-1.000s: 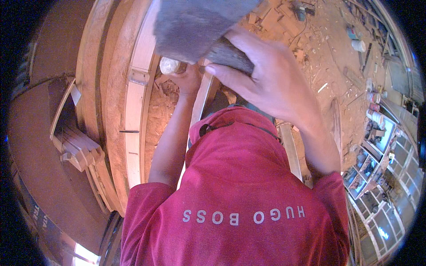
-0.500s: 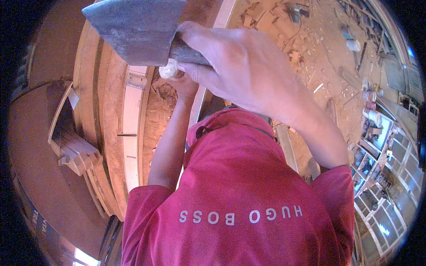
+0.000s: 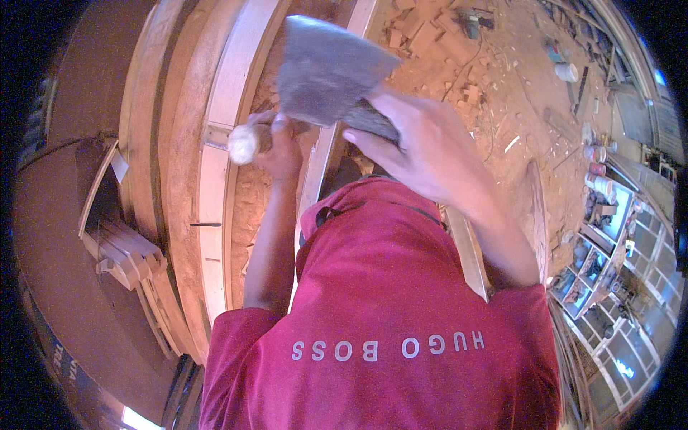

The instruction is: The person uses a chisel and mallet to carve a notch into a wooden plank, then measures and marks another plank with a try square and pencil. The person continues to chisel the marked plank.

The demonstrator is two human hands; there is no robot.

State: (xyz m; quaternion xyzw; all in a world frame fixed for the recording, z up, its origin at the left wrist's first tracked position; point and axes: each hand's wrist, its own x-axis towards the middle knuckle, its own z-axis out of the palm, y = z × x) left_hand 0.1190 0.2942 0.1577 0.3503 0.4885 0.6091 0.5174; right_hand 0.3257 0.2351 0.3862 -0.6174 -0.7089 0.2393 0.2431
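Right hand (image 3: 423, 154) clamped on hatchet (image 3: 326, 72), blade up-left; left hand (image 3: 283, 143) gripping chisel handle (image 3: 247, 142)

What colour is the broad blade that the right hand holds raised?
Dull grey metal blade, in the head view.

Both arms raised forward, left hand (image 3: 281, 147) fisted tight, right hand (image 3: 423, 147) just beside it, fingers curled in a grip

The right hand (image 3: 430, 154) grips an axe (image 3: 326, 68) raised above the left hand (image 3: 281, 147), which holds a wooden handle (image 3: 247, 141). Both sit over a long plank (image 3: 215, 179) running up the left. Wood scraps (image 3: 430, 32) lie on the floor (image 3: 516, 93) to the right.
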